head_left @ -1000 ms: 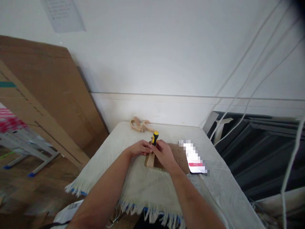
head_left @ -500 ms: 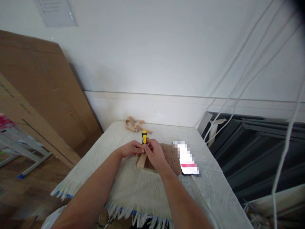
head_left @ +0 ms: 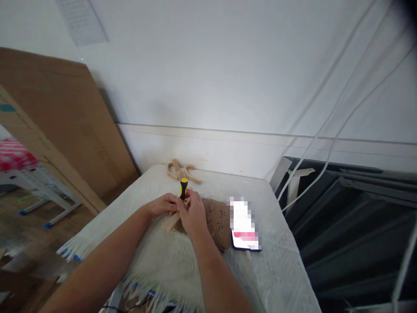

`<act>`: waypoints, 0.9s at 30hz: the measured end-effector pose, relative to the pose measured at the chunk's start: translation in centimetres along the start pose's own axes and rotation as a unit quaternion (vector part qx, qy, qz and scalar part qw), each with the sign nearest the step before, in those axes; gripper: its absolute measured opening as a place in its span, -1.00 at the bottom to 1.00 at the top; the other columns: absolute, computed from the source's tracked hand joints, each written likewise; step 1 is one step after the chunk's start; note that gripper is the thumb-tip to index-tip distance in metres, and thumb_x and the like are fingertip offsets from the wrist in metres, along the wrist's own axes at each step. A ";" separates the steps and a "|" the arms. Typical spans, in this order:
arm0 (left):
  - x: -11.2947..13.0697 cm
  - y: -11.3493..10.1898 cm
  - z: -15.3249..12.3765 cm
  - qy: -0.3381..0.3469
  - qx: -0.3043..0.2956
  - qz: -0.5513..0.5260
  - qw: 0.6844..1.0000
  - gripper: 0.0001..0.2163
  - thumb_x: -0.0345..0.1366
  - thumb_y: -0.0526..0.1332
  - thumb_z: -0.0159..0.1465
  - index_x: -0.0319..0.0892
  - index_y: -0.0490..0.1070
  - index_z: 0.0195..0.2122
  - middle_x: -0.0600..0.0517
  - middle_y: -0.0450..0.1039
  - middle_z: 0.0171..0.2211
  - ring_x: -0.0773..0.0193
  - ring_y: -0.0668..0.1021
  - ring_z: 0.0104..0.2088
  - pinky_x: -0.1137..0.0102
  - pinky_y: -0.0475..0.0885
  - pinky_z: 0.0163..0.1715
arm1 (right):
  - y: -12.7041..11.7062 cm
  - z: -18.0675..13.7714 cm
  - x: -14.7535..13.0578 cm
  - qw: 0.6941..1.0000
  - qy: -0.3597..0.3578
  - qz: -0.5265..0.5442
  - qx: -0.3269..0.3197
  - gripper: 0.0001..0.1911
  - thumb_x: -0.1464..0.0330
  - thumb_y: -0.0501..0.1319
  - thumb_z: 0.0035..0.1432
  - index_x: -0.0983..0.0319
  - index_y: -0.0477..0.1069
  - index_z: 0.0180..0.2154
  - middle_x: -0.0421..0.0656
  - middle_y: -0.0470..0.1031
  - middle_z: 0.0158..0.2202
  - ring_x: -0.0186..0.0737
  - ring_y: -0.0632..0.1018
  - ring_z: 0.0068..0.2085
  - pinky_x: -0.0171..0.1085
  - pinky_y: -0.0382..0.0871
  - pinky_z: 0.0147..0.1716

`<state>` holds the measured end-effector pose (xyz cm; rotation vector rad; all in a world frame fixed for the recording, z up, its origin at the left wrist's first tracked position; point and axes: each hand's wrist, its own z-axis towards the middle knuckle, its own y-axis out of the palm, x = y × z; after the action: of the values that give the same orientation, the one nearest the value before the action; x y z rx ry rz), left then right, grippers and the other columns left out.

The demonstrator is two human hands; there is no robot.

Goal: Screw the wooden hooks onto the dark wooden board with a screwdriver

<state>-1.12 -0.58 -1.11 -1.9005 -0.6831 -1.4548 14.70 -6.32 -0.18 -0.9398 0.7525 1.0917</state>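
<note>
A screwdriver (head_left: pixel 183 187) with a yellow and black handle stands nearly upright between my hands. My right hand (head_left: pixel 194 215) is closed, its fingers pinched around the lower part of the screwdriver. From the other side my left hand (head_left: pixel 163 205) meets it, fingers pressed together close to the screwdriver's foot; what they pinch is hidden. Below the hands lies a pale wooden strip (head_left: pixel 170 222), partly covered by my right hand. The strip rests against a brown board dotted with small holes (head_left: pixel 220 224). The screwdriver's tip cannot be seen.
Curved wooden pieces (head_left: pixel 181 173) lie at the table's back edge. A phone (head_left: pixel 246 248) with a lit, blurred screen sits right of the board. A white fringed cloth (head_left: pixel 276 234) covers the table. Large cardboard (head_left: pixel 65 117) leans at left; white cables (head_left: pixel 332 148) hang at right.
The view has shifted, so hands, board and phone appear further left. The screwdriver's handle shows a turned face, with more black below its yellow top. Both hands stay at its lower part.
</note>
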 end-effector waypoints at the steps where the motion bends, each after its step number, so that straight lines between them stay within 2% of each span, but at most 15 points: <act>1: -0.1 0.0 0.0 -0.003 0.003 0.002 1.000 -0.71 -0.13 0.30 0.03 -0.33 0.46 -0.51 0.14 0.18 -0.74 0.51 0.17 -0.68 0.54 0.01 -0.66 | 0.0 0.0 0.0 1.000 -0.014 0.001 -0.003 -0.76 0.31 0.11 0.10 0.21 0.32 -0.16 -0.05 0.39 -0.19 -0.13 0.39 -0.14 -0.14 0.26 -0.12; 5: -0.3 0.0 0.0 -0.002 0.014 0.000 1.000 -0.71 -0.14 0.31 0.02 -0.35 0.49 -0.49 0.11 0.22 -0.74 0.50 0.19 -0.68 0.53 0.03 -0.65 | -0.2 -0.2 -0.1 0.998 -0.065 0.003 -0.021 -0.68 0.37 -0.01 0.17 0.22 0.30 -0.04 0.00 0.38 -0.08 -0.08 0.34 -0.02 -0.07 0.18 -0.03; 8: -0.3 0.1 -0.1 0.001 0.008 -0.008 1.000 -0.71 -0.14 0.31 0.01 -0.35 0.48 -0.52 0.12 0.20 -0.75 0.51 0.19 -0.70 0.53 0.01 -0.66 | -0.2 -0.2 0.0 0.998 -0.058 0.000 -0.031 -0.68 0.37 -0.01 0.16 0.24 0.33 -0.06 -0.01 0.41 -0.11 -0.09 0.37 -0.07 -0.09 0.20 -0.05; 11: -0.3 0.0 -0.1 0.011 -0.009 -0.005 1.000 -0.70 -0.14 0.31 0.02 -0.35 0.49 -0.45 0.13 0.20 -0.74 0.50 0.20 -0.69 0.53 0.02 -0.66 | -0.1 0.0 0.4 0.999 -0.043 -0.006 -0.030 -0.67 0.33 0.04 0.14 0.27 0.33 -0.06 0.00 0.42 -0.15 -0.10 0.39 -0.11 -0.13 0.24 -0.10; 13: -0.2 -0.1 0.0 0.015 -0.022 0.000 1.000 -0.70 -0.15 0.31 0.02 -0.35 0.49 -0.41 0.13 0.21 -0.72 0.50 0.20 -0.68 0.53 0.02 -0.65 | 0.0 0.1 0.6 0.999 -0.038 -0.012 -0.028 -0.69 0.32 0.08 0.12 0.27 0.34 -0.09 -0.02 0.41 -0.17 -0.13 0.40 -0.16 -0.17 0.27 -0.15; 16: -0.1 -0.2 0.3 0.014 -0.036 -0.012 0.999 -0.71 -0.18 0.35 -0.03 -0.34 0.46 -0.43 0.15 0.21 -0.71 0.52 0.18 -0.69 0.54 -0.02 -0.67 | 0.1 0.3 0.9 0.999 -0.038 -0.013 -0.022 -0.80 0.29 0.12 0.08 0.24 0.39 -0.26 -0.08 0.38 -0.27 -0.21 0.41 -0.29 -0.25 0.29 -0.29; 20: -0.3 -0.1 0.8 0.039 -0.024 -0.074 0.996 -0.70 -0.17 0.37 -0.08 -0.33 0.41 -0.49 0.16 0.23 -0.69 0.53 0.19 -0.68 0.54 -0.02 -0.66 | 0.2 0.3 0.8 1.000 0.008 -0.020 0.010 -0.76 0.22 0.23 -0.03 0.24 0.35 -0.34 -0.21 0.35 -0.43 -0.30 0.34 -0.46 -0.31 0.25 -0.44; 24: -0.7 -0.2 1.0 0.041 -0.017 -0.060 0.997 -0.68 -0.15 0.37 -0.07 -0.34 0.41 -0.48 0.15 0.21 -0.70 0.52 0.21 -0.67 0.53 -0.03 -0.65 | 0.0 0.2 0.3 0.999 0.010 -0.021 0.030 -0.76 0.22 0.22 -0.01 0.24 0.39 -0.33 -0.20 0.41 -0.41 -0.30 0.37 -0.41 -0.31 0.24 -0.39; 27: -1.0 -0.7 1.3 0.051 -0.043 -0.063 0.996 -0.68 -0.13 0.35 -0.03 -0.33 0.39 -0.50 0.15 0.20 -0.69 0.53 0.18 -0.68 0.52 -0.06 -0.65 | 0.0 0.3 -0.1 1.000 -0.027 -0.008 0.000 -0.83 0.29 0.16 0.06 0.26 0.43 -0.34 -0.17 0.44 -0.37 -0.29 0.39 -0.35 -0.31 0.24 -0.34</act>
<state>-1.04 0.79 -2.17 -1.8608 -0.7127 -1.6728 14.68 -6.08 0.01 -0.9122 0.7002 1.0985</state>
